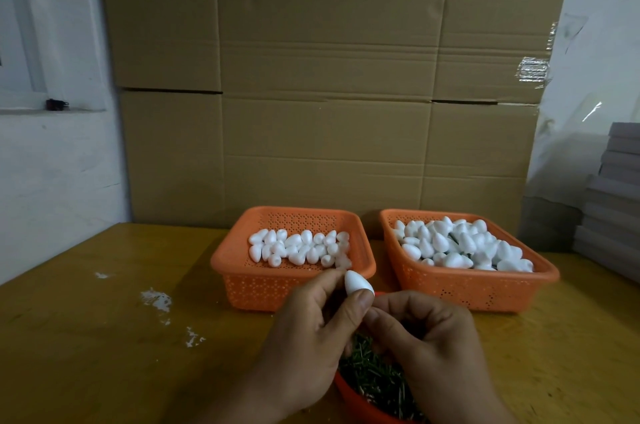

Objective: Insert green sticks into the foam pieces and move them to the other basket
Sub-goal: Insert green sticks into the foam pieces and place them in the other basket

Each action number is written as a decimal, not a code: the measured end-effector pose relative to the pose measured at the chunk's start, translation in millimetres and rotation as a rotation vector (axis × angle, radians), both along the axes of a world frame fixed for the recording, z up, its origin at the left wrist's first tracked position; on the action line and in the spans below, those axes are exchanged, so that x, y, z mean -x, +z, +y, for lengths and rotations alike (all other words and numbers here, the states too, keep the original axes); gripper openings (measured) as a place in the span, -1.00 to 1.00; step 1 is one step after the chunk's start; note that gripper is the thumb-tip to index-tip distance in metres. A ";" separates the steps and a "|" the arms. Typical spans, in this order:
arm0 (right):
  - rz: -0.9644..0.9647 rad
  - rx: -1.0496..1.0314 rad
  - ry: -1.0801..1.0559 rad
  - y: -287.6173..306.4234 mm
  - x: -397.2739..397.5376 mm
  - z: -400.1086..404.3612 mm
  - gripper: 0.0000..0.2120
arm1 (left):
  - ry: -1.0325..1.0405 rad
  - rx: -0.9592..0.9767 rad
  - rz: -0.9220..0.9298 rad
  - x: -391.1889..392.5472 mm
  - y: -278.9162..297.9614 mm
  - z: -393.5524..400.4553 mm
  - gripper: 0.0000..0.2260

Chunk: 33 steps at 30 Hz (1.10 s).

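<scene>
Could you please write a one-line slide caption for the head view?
Left hand holds a white foam piece while right hand works at its base, above green sticks.

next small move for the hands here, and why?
Probably push a stick into the foam piece. The left hand pinches it upright, and the right hand has its fingertips curled at the piece's base; any stick there is hidden. Green sticks lie just below.

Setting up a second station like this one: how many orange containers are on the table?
3: left basket behind the left hand, right basket beside it, and a bowl of green sticks nearest, partly hidden by both hands.
</scene>
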State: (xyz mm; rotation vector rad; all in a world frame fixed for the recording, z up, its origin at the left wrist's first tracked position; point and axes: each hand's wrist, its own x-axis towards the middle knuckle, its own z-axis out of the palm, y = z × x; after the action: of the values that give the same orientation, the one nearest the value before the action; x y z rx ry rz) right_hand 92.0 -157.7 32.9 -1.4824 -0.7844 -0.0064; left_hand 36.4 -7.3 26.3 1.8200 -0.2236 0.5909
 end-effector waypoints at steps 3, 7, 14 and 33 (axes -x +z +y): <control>0.006 -0.011 0.020 0.8 1.1 -0.3 -0.89 | -0.003 -0.008 -0.001 0.2 -0.7 -0.3 -0.77; 0.018 -0.022 0.006 -0.4 1.2 1.1 -0.89 | -0.012 0.003 -0.009 0.4 -1.5 -0.8 -0.79; 0.041 -0.036 0.057 1.1 -2.2 1.0 -0.87 | -0.014 0.037 -0.004 -0.2 -4.8 -4.4 -0.70; 0.012 0.198 -0.701 9.6 -121.3 -33.5 -0.94 | 0.080 -0.042 0.080 -6.3 -17.3 -1.6 -0.93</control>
State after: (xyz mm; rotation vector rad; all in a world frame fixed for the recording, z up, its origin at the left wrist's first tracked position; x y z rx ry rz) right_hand 213.4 -191.2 42.6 -1.8798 -0.2263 -0.4571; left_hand 42.7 -8.9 9.0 1.8957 -0.1103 0.5709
